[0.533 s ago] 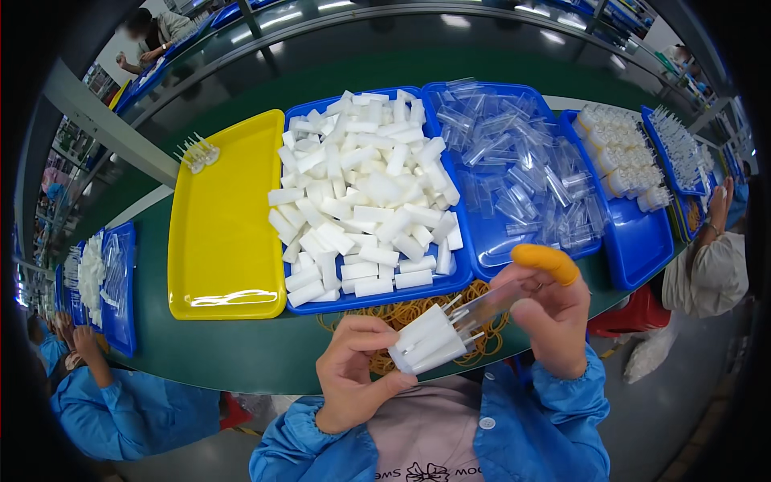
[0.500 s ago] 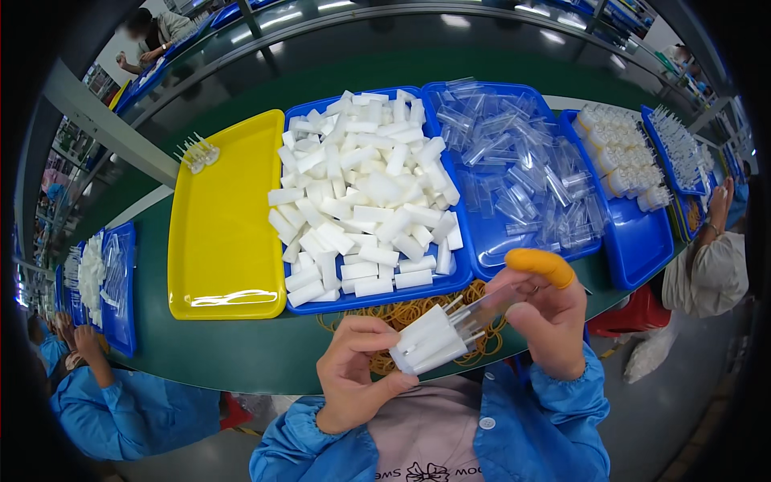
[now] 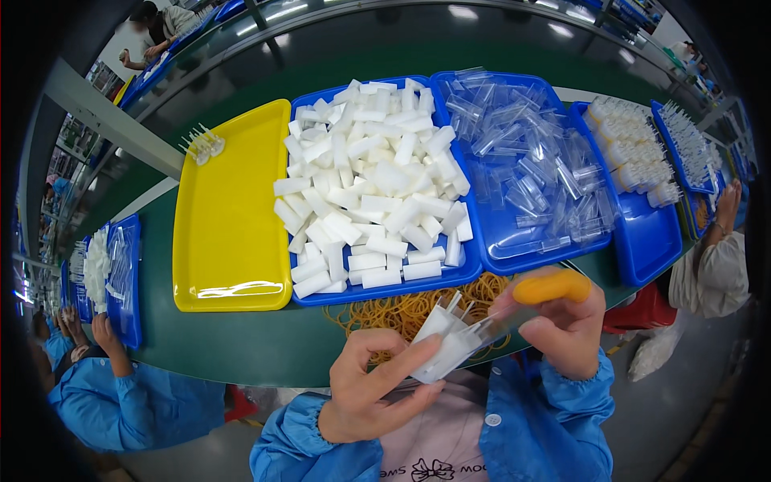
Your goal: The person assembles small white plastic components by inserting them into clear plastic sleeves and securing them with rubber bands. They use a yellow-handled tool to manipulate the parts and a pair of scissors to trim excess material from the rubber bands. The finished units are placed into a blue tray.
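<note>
A bundle of white blocks with thin white prongs point(image 3: 444, 344) is gripped by my left hand point(image 3: 371, 387), fingers and thumb around its lower end. The prongs point up and right. My right hand point(image 3: 569, 333), an orange cover point(image 3: 552, 287) on one finger, pinches a clear plastic sleeve point(image 3: 501, 318) at the upper right side of the bundle. The sleeve reaches the prongs; how far it goes over them is blurred. Beyond my hands, white foam blocks point(image 3: 377, 181) fill a blue tray, and clear sleeves point(image 3: 526, 161) lie loose in the blue tray to its right.
Yellow-brown rubber bands point(image 3: 377, 317) lie by the table edge. A yellow tray point(image 3: 233, 233) at left holds a small pronged white piece point(image 3: 202, 145). At right, a blue tray point(image 3: 649, 241) carries rows of white assemblies point(image 3: 630, 149). Co-workers sit left point(image 3: 136, 402) and right point(image 3: 723, 265).
My left fingers have shifted up over the front of the bundle. Both hands moved slightly right, with the sleeve still at the prongs. The whole view has shifted a little.
</note>
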The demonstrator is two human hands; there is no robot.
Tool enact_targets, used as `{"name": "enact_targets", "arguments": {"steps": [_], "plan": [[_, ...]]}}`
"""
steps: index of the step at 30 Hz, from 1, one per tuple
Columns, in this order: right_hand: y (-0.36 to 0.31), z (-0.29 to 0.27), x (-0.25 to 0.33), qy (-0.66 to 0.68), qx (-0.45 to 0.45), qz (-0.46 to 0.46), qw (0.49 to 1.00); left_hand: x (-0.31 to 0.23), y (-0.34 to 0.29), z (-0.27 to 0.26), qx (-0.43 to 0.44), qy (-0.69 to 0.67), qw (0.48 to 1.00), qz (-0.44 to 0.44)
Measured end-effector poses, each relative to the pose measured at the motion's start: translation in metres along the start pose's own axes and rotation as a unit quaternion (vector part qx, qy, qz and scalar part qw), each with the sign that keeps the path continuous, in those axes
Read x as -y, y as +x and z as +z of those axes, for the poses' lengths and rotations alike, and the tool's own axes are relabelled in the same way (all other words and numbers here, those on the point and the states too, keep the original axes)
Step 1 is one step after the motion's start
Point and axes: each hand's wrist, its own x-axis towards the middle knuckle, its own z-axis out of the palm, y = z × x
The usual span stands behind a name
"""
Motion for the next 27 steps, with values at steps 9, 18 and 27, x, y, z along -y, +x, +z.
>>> {"name": "enact_targets", "arguments": {"steps": [9,18,27], "plan": [[0.004,-0.002,0.006,-0.094,0.027,0.020,0.995,-0.007,0.004,0.003,0.002,-0.027,0.999,-0.040],[0.001,0.001,-0.017,-0.092,-0.033,-0.009,0.995,0.023,-0.003,0.008,-0.084,-0.228,0.962,-0.121],[-0.008,0.007,-0.026,-0.336,-0.057,-0.110,0.934,0.027,-0.005,0.006,-0.071,-0.480,0.846,-0.220]]}}
